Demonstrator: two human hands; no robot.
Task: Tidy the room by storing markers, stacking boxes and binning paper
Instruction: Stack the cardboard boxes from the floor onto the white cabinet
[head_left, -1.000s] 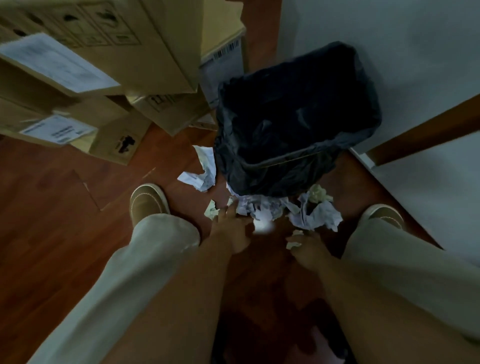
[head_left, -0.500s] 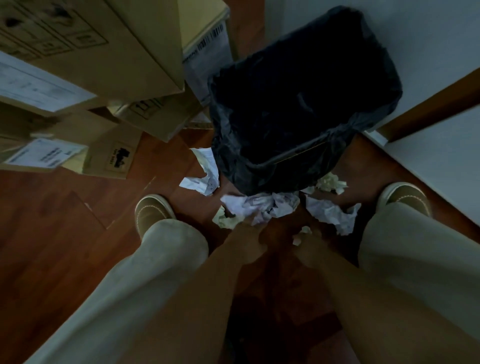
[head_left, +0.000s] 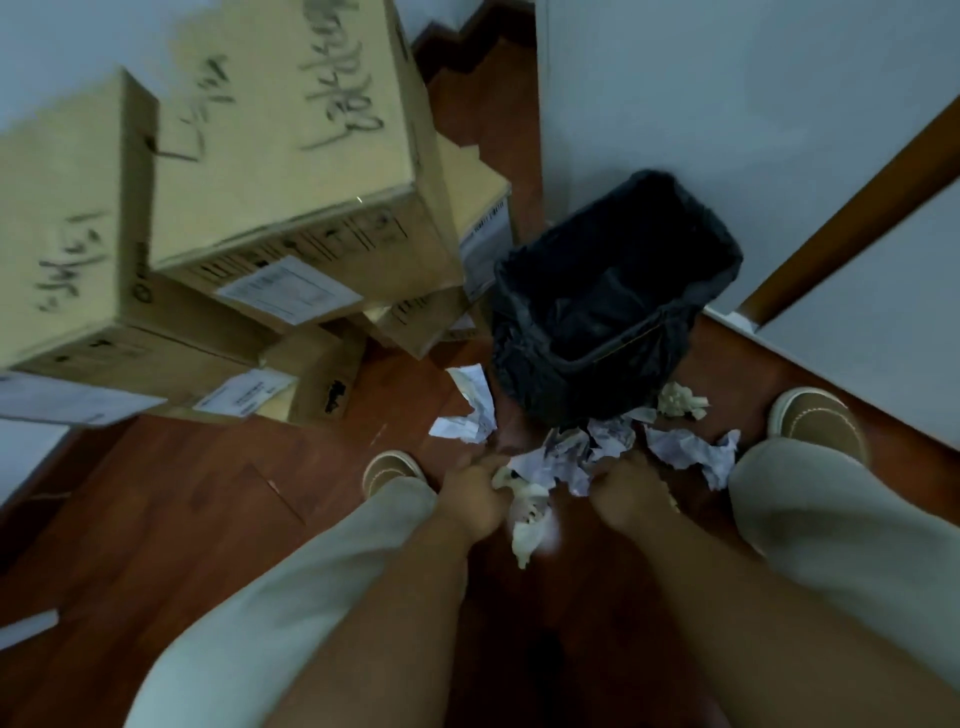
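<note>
A bin with a black liner (head_left: 613, 332) stands on the wooden floor against the white wall. Crumpled paper lies in front of it: a white piece (head_left: 470, 410) to its left, a yellowish ball (head_left: 680, 401) and a pale sheet (head_left: 691, 453) to its right. My left hand (head_left: 475, 499) is closed on a bundle of crumpled white and cream paper (head_left: 535, 499) that hangs below it. My right hand (head_left: 631, 491) grips the right side of the same paper heap (head_left: 597, 447). Both hands are low, just in front of the bin.
Cardboard boxes (head_left: 270, 171) with handwriting and shipping labels are piled at the left, close to the bin. My two shoes (head_left: 389, 470) (head_left: 815, 421) flank the paper. A white scrap (head_left: 26, 626) lies at the far left edge. A wooden strip runs along the right wall.
The camera has risen and pulled back, so the bin looks smaller. Both hands have closed on the crumpled paper and drawn it together; a cream piece now hangs from my left hand.
</note>
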